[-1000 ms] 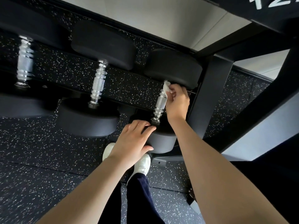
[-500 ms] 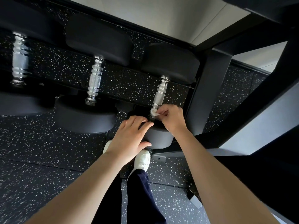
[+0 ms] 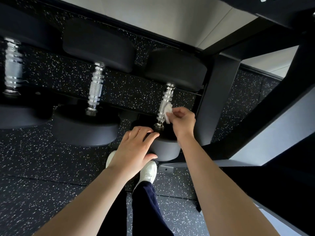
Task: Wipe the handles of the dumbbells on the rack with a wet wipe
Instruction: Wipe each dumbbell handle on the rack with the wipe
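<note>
pinching wet wipe (image 3: 168, 111) on handle (image 3: 165, 97), right hand (image 3: 183, 122); left hand (image 3: 134, 149) on weight (image 3: 167, 149)

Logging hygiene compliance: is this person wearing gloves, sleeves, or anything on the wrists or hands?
No gloves: the left hand and right hand are bare. Both forearms are uncovered down to the frame edge, so no sleeves show. No watch or bracelet shows on either wrist. Lower down, dark navy trousers and white shoes are worn.

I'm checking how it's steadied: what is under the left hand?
The near head of the rightmost dumbbell; the left hand rests on its rim. The part beneath the palm is covered.
</note>
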